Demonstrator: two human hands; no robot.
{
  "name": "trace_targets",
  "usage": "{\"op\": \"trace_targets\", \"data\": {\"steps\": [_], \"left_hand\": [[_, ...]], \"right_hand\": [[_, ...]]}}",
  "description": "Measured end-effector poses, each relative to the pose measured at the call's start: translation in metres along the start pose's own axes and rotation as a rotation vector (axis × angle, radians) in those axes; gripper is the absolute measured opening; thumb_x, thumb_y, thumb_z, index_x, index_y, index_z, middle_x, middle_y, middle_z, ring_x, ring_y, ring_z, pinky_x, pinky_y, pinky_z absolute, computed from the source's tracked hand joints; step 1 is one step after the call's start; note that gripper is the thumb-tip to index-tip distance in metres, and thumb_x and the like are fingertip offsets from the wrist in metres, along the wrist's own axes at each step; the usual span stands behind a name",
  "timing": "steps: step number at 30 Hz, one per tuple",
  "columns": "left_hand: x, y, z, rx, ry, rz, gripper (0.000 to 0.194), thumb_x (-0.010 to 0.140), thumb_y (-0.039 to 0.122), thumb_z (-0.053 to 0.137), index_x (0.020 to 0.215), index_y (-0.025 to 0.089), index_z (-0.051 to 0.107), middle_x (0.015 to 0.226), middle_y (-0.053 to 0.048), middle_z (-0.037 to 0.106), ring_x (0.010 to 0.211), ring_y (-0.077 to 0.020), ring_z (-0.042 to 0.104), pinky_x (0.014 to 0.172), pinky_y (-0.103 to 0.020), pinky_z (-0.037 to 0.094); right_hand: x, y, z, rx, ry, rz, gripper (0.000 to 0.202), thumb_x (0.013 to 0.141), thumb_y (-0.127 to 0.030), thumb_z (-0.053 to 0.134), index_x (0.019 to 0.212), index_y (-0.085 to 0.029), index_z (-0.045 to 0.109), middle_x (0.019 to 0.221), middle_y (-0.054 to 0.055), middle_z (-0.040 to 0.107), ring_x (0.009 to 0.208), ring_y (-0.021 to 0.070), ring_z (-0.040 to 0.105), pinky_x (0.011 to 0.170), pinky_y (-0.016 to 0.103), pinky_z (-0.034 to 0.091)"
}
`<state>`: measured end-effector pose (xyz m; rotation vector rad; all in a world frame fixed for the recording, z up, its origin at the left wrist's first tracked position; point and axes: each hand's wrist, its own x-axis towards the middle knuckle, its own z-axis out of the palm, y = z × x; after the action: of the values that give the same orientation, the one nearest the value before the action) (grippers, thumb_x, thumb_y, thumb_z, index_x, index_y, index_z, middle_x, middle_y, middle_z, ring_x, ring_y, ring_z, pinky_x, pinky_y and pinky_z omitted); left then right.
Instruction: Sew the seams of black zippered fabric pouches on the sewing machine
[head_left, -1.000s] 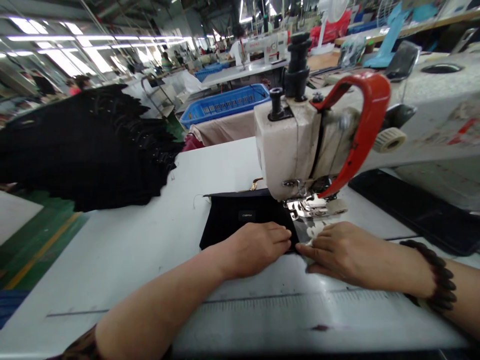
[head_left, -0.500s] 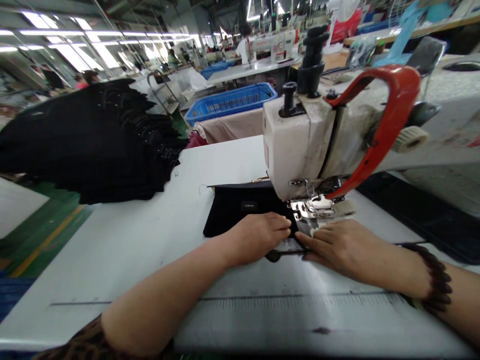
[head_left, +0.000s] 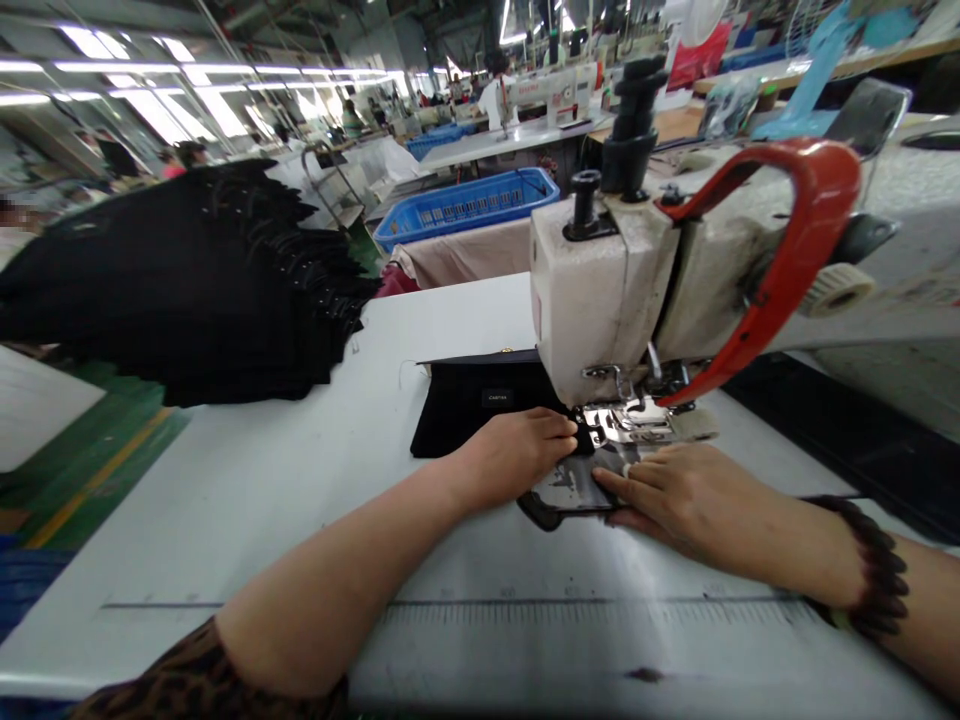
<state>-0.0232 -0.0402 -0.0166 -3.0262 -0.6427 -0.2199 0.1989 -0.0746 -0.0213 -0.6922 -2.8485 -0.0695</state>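
A black fabric piece point(head_left: 457, 415) with a small dark label lies flat on the machine table, its right end at the presser foot point(head_left: 611, 425) of the sewing machine point(head_left: 600, 290). My left hand point(head_left: 521, 450) rests palm down on the fabric's near right part, fingers stretched out flat with the tips just left of the foot. Right of the fabric, my right hand point(head_left: 675, 490) lies flat by the metal plate point(head_left: 566, 485) before the foot, fingers extended and nothing held. The machine head hides the fabric's far right corner.
A tall stack of black fabric pieces point(head_left: 187, 290) stands at the left. Behind the white table point(head_left: 300, 510) is a blue basket point(head_left: 465, 205). The machine's red curved lever point(head_left: 795, 250) juts out above my right hand. A ruler scale point(head_left: 585, 612) runs along the front.
The black fabric has shifted slightly away from me, with my left hand moving along on it. More of the metal plate shows between my hands. My right hand stays nearly in place.
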Motion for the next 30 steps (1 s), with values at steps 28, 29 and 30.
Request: {"op": "trace_targets", "data": {"steps": [28, 29, 30], "left_hand": [[0.01, -0.013, 0.006, 0.0, -0.003, -0.201, 0.02, 0.089, 0.018, 0.047, 0.102, 0.013, 0.062, 0.107, -0.004, 0.063, 0.104, -0.0147, 0.055, 0.092, -0.023, 0.044], [0.01, -0.013, 0.006, -0.003, 0.001, -0.205, 0.021, 0.089, 0.017, 0.047, 0.102, 0.013, 0.062, 0.106, -0.005, 0.063, 0.104, -0.0149, 0.055, 0.092, -0.023, 0.044], [0.01, -0.012, 0.006, -0.007, -0.001, -0.208, 0.021, 0.089, 0.017, 0.046, 0.103, 0.012, 0.061, 0.106, -0.005, 0.063, 0.104, -0.0153, 0.055, 0.092, -0.024, 0.044]], "right_hand": [[0.001, -0.001, -0.002, -0.031, 0.009, -0.005, 0.029, 0.087, -0.032, 0.051, 0.101, -0.009, 0.062, 0.063, 0.003, 0.061, 0.053, 0.0176, 0.057, 0.05, 0.031, 0.04], [0.001, -0.001, -0.002, -0.032, 0.01, -0.004, 0.029, 0.087, -0.032, 0.051, 0.101, -0.009, 0.062, 0.063, 0.003, 0.061, 0.053, 0.0175, 0.057, 0.05, 0.031, 0.04], [0.001, -0.001, -0.001, -0.029, 0.011, -0.004, 0.029, 0.087, -0.032, 0.052, 0.101, -0.009, 0.062, 0.063, 0.002, 0.061, 0.054, 0.0173, 0.057, 0.05, 0.031, 0.039]]}}
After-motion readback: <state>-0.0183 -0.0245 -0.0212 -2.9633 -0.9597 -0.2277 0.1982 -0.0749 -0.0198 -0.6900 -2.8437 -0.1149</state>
